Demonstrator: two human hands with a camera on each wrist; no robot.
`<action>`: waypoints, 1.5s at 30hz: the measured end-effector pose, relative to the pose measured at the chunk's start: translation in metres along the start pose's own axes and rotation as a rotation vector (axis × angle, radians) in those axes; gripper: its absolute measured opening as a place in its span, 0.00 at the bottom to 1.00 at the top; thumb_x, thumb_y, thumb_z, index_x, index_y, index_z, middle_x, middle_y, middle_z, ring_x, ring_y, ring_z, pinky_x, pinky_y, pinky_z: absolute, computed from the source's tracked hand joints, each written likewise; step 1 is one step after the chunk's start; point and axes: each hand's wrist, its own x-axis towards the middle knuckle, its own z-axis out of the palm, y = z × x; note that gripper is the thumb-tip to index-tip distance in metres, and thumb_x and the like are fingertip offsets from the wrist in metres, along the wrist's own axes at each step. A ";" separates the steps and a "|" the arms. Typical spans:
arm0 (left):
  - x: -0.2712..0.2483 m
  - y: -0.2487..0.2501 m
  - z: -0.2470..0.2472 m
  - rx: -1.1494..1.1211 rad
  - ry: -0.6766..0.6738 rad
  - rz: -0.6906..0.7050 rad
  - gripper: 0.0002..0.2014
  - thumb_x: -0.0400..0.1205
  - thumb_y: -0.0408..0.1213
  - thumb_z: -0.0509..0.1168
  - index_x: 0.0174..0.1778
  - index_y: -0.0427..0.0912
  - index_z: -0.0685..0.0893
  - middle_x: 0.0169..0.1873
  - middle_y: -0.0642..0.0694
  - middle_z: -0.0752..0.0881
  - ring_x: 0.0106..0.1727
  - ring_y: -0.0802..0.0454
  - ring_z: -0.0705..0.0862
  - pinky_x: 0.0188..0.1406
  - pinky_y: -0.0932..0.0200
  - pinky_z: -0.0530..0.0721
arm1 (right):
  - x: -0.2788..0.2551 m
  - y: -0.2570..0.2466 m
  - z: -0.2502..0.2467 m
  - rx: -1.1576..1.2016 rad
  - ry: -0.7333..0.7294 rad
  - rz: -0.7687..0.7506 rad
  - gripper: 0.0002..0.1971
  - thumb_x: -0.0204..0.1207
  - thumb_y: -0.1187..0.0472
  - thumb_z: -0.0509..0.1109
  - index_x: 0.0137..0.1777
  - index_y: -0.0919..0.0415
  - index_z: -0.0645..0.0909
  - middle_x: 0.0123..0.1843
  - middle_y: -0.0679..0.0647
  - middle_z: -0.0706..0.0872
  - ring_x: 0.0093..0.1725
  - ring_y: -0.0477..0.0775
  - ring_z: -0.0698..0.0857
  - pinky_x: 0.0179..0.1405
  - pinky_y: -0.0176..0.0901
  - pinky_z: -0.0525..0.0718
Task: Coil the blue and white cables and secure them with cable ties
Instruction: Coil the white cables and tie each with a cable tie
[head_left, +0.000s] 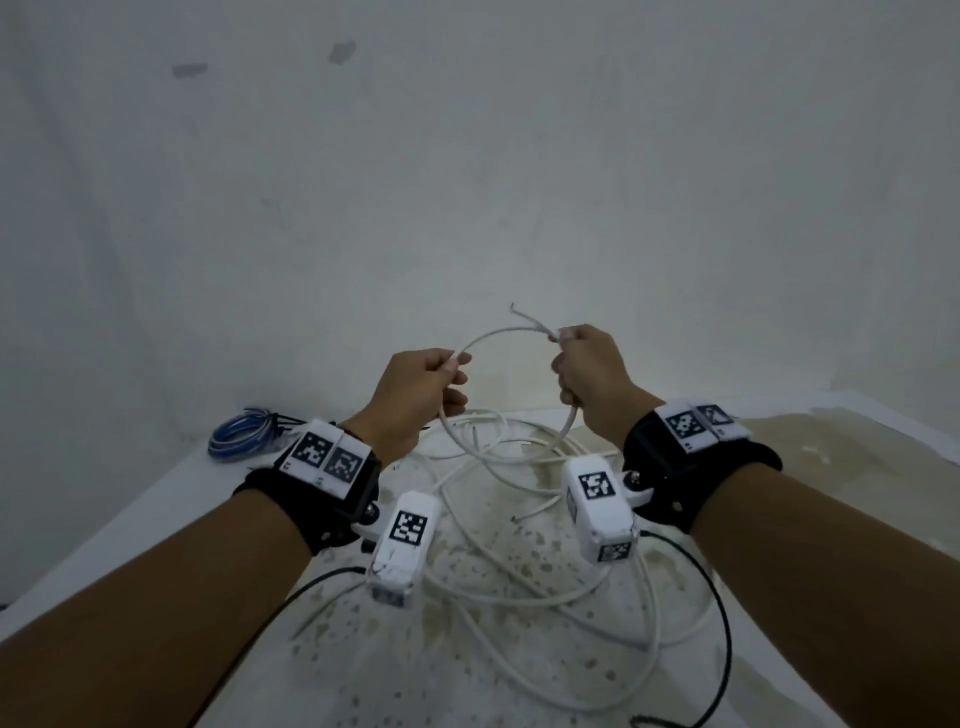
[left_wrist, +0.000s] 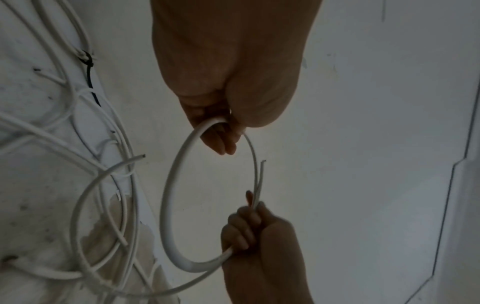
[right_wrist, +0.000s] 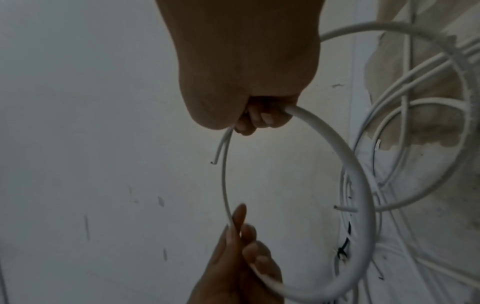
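Nearest the camera, loose white cable (head_left: 524, 566) sprawls in tangled, overlapping loops across the stained tabletop (head_left: 810, 499), running under both forearms and their wrist-mounted cameras. Just beyond, both hands are raised above the table and share one loop of that cable. The left hand (head_left: 415, 395) has its fingers curled round the loop's left side, thumb and forefinger pinching where the upper arc leaves it; the right hand (head_left: 587, 371) is closed round the loop's right side, and the cable's cut end (head_left: 519, 314) pokes up and leftward out of the top of its fist. The loop (left_wrist: 168, 195) stands roughly upright between the two hands, its plane facing the person, and its lower strand trails down from the hands' undersides to the slack on the table. That is the relation the next turn depends on, as I judge it — the free length lies below and toward the person, so more cable must be drawn up and laid along the same circle. Both hands sit about equally near it. At the far left corner, close to the wall (head_left: 467, 156), the blue cable (head_left: 239, 441) lies already coiled, with black cable ties (head_left: 283, 422) at its side — whether one is cinched round it cannot be told. The white cable's coiling seems barely begun.
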 end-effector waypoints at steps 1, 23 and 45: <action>-0.002 -0.001 0.004 0.032 0.002 0.028 0.10 0.88 0.32 0.60 0.56 0.37 0.87 0.38 0.45 0.82 0.29 0.56 0.81 0.32 0.65 0.84 | -0.004 -0.001 0.003 0.009 -0.050 -0.014 0.10 0.87 0.61 0.55 0.56 0.61 0.78 0.34 0.57 0.77 0.24 0.51 0.69 0.19 0.38 0.67; -0.007 0.017 0.018 -0.060 0.011 0.055 0.08 0.86 0.33 0.64 0.52 0.41 0.89 0.42 0.47 0.91 0.31 0.59 0.83 0.32 0.66 0.82 | -0.015 0.002 0.018 0.107 -0.251 -0.150 0.07 0.87 0.63 0.59 0.54 0.63 0.78 0.32 0.56 0.79 0.22 0.46 0.72 0.24 0.40 0.74; -0.008 0.009 0.021 -0.041 0.133 0.073 0.10 0.83 0.42 0.68 0.46 0.40 0.90 0.32 0.47 0.86 0.25 0.56 0.75 0.25 0.63 0.75 | -0.023 0.008 0.030 0.155 -0.260 -0.154 0.05 0.86 0.65 0.61 0.53 0.65 0.77 0.36 0.57 0.87 0.29 0.48 0.81 0.32 0.43 0.86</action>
